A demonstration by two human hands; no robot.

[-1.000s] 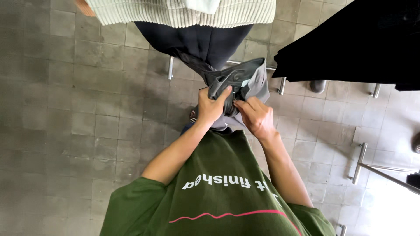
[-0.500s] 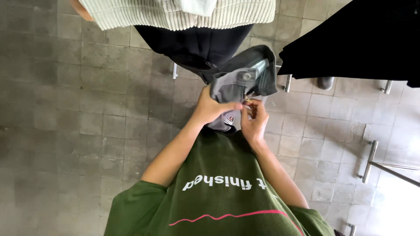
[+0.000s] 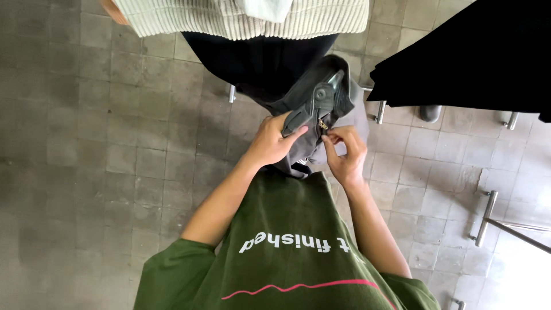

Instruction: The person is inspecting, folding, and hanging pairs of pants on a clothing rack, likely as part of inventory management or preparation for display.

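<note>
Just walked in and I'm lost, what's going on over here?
A person in a green shirt holds grey trousers at the waistband. The left hand grips the fabric beside the fly, while the right hand pinches at the zipper. Another person in a ribbed pale top stands close by on the tiled floor.

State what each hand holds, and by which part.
Left hand grips the grey trousers at the waistband; right hand pinches the zip pull.
</note>
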